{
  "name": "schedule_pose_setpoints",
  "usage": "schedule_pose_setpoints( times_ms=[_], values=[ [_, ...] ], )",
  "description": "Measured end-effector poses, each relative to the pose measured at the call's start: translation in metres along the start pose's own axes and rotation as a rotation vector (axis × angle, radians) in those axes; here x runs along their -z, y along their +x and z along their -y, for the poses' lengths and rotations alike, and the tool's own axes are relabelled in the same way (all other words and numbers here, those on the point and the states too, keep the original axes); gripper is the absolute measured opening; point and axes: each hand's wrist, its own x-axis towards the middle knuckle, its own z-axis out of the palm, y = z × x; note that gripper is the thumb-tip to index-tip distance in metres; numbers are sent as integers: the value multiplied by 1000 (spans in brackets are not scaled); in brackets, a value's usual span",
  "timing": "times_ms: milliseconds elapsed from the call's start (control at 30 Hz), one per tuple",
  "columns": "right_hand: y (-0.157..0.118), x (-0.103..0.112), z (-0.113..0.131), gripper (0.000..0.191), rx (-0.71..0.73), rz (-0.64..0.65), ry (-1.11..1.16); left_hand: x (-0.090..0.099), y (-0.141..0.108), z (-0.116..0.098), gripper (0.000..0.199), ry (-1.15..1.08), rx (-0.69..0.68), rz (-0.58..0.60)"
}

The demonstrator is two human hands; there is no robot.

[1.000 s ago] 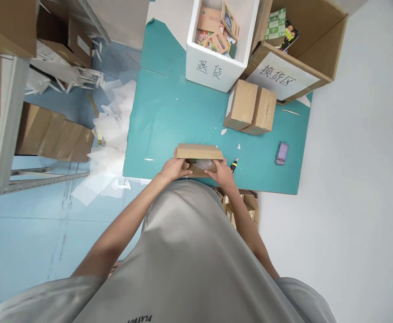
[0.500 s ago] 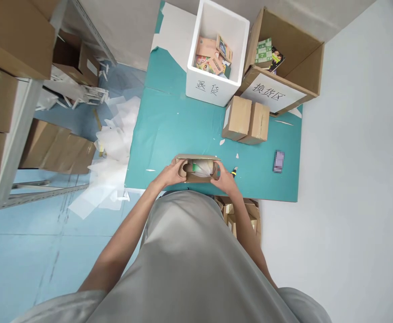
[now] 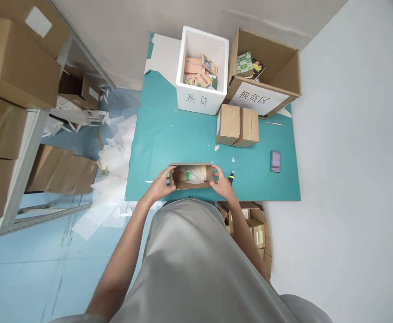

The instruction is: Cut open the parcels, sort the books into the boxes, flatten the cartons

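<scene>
Your left hand [image 3: 160, 184] and right hand [image 3: 222, 184], fingers partly curled, held opposite ends of the open box [image 3: 187, 185] between them. Its card looked light and stiff but crushable, the wrap [image 3: 199, 174] inside soft, perhaps slippery; those ends seemed the surest hold.

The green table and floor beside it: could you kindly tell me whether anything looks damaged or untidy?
Yes: the green covering looks torn at the far left, baring a white patch, and white sheets lie strewn on the floor at left, not stacked.
</scene>
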Motion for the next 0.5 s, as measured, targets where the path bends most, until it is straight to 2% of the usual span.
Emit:
schedule_pose_setpoints(
  times_ms=[100,200,267,367,400,433,500],
  values=[
    [3,1,0,81,19,-8,8,6,4,12,89,-195,59,-10],
    [10,1,2,79,33,-21,-3,12,13,15,83,-256,78,-57],
    [15,1,5,79,35,-35,-22,15,15,4,77,-189,71,-113],
    [20,-1,8,80,47,-33,-29,9,14,-33,64,47,6,-320],
    [21,-2,9,80,54,-28,-27,5,15,-47,58,105,-32,-356],
    [22,-3,9,79,60,-25,-23,-1,17,-59,54,133,-74,-312],
    [23,-4,7,78,71,-22,-19,-14,29,-79,51,186,-147,-75]
  ],
)
